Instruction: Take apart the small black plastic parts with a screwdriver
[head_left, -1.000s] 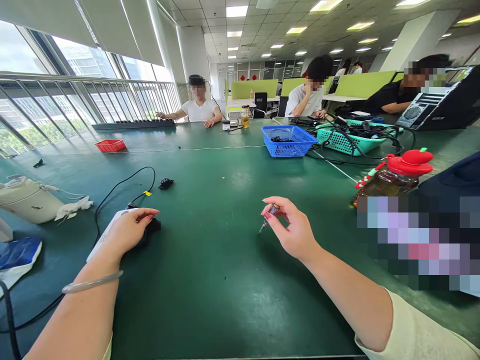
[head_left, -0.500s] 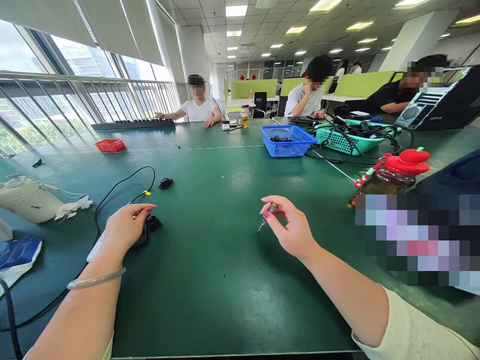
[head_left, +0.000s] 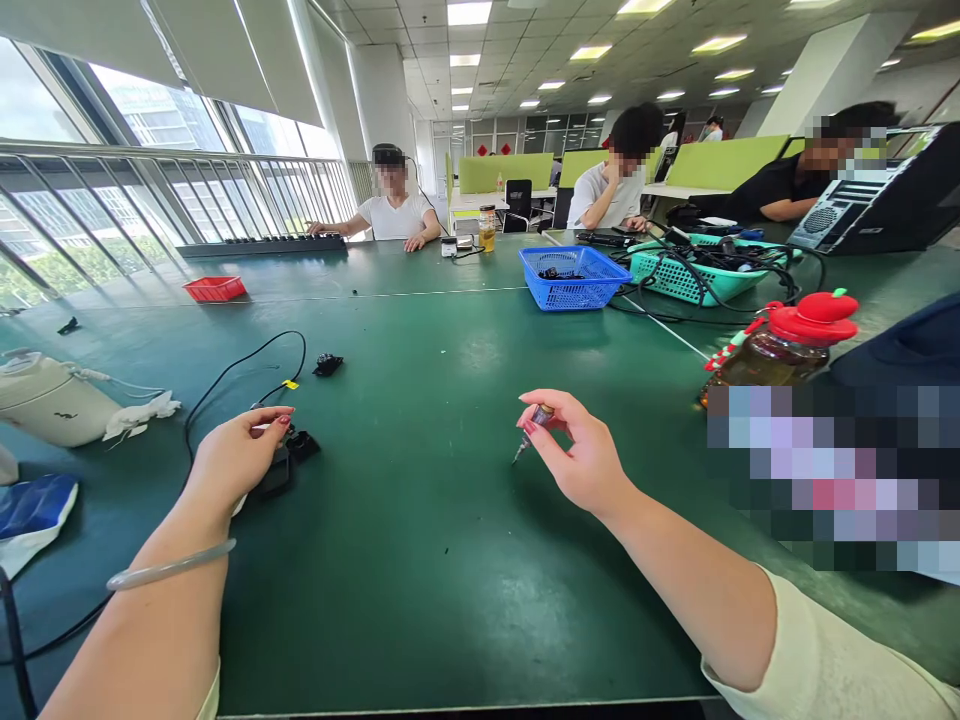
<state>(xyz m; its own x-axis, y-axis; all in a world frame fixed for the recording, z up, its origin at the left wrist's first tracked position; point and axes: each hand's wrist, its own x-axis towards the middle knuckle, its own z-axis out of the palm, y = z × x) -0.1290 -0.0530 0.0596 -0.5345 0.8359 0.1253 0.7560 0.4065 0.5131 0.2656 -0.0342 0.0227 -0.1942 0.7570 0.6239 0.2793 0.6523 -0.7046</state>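
Note:
My right hand (head_left: 574,450) pinches a small screwdriver (head_left: 534,425) between thumb and fingers, its thin tip slanting down to the left towards the green table (head_left: 405,600). On the left, my left hand (head_left: 236,455) is closed, thumb and fingertips pressed together; anything between them is too small or hidden to make out. It hovers above or beside a black device (head_left: 276,475), which the hand partly covers. A small black piece (head_left: 304,445) lies just right of that device. Beyond the fingers runs a black cable (head_left: 255,345) with a yellow tag (head_left: 291,384).
Another black piece (head_left: 328,364) lies past my left hand. Farther back stand a red tray (head_left: 215,289), a blue basket (head_left: 575,290) and a green basket of cables (head_left: 675,280). A red-lidded bottle (head_left: 780,355) stands right; a beige bag-like object (head_left: 64,405) lies left. Several people sit beyond.
My left hand has shifted slightly left and towards me, uncovering more of the black device. My right hand keeps the screwdriver in nearly the same place.

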